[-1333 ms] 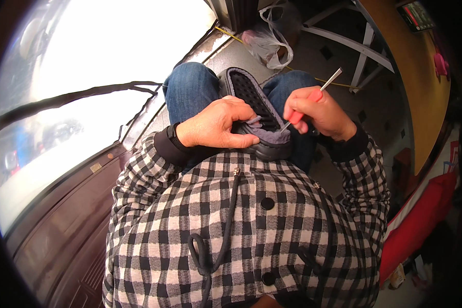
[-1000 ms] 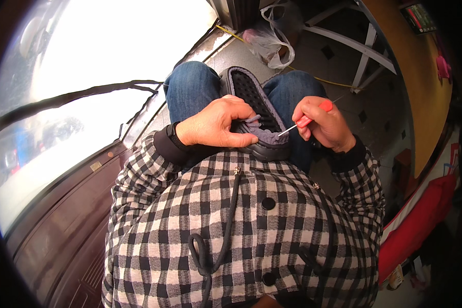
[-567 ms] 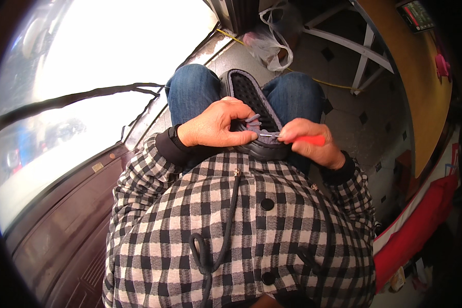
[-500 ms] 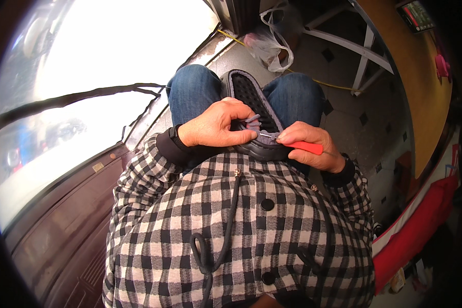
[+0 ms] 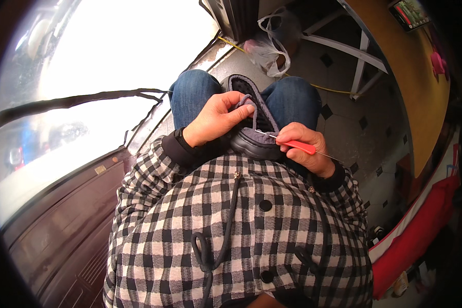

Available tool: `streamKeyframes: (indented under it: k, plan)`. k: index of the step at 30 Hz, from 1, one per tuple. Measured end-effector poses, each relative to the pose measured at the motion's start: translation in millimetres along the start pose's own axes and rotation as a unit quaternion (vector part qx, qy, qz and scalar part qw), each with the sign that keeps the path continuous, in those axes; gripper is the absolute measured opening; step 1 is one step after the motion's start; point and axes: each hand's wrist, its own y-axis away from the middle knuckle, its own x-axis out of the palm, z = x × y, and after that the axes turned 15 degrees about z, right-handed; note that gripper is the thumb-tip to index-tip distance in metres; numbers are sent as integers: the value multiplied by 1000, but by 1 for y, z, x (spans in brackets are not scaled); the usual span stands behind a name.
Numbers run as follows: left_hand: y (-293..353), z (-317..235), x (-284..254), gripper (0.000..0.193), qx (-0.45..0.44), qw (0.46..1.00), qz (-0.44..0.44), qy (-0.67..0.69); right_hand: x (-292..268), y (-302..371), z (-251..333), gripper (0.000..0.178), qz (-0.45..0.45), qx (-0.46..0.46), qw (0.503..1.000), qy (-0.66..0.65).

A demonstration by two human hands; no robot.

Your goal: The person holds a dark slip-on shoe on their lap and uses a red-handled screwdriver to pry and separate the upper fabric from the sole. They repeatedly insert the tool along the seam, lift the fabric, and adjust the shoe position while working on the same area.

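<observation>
Brown panel point(image 5: 61, 231): low on the far left, dark and grooved, a glaring bright pane point(image 5: 123, 46) above it, a black strip point(image 5: 66, 104) slicing across the glare.
Left knee point(image 5: 194, 95): blue denim, bent up, just beside the shoe point(image 5: 256, 148).
Left hand point(image 5: 215, 118): thumb and fingers pinched together, and it's grey yarn point(image 5: 255, 119) in that grip! Held over the shoe's opening, one strand dropping to the near rim.
Shoe: black, here between the knees, far end pointing away, near end right by the checked jacket point(image 5: 231, 231); fuzzy grey edging round the rim, dark inside.
Plastic bag point(image 5: 268, 57): clear and crumpled on the tiled floor beyond the knees, something pinkish showing through, a yellow cord point(image 5: 333, 91) running nearby.
Right knee point(image 5: 293, 102): denim again, on the shoe's other side.
Red-handled tool point(image 5: 300, 146): slim metal shank aimed left, its end at the grey edging on the near rim; a thin rod pokes out behind.
Right hand point(image 5: 313, 154): fingers curled snugly round that handle, close to the shoe's near right side.
White frame point(image 5: 362, 61): crossing bars by the tabletop's left edge.
Tabletop point(image 5: 395, 66): yellow-brown, curved; lit-screen device point(image 5: 409, 14) at its far end, pink item point(image 5: 438, 64) by its right edge.
Red cloth point(image 5: 421, 236): draped beyond the tabletop's near end.
</observation>
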Motion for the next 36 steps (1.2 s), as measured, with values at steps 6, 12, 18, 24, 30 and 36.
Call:
streamKeyframes:
  k: [6,12,18,24,30,36]
  plan:
    - [-2,-2,-1,22,56,992,44,101,9,7,3,22,-61,101,989,-89]
    - [-3,-4,-7,28,94,993,21,68,7,2,-5,22,-94,69,990,79]
    - [6,-6,-14,34,29,998,6,-47,4,3,-20,20,-67,-24,980,185]
    - [-7,13,-1,35,107,975,67,182,3,2,-18,26,-53,30,987,148]
    - [-5,21,2,32,149,957,48,243,5,-5,-15,32,-48,116,972,199]
    - [6,10,11,31,224,914,87,327,7,4,-6,34,-129,26,987,87]
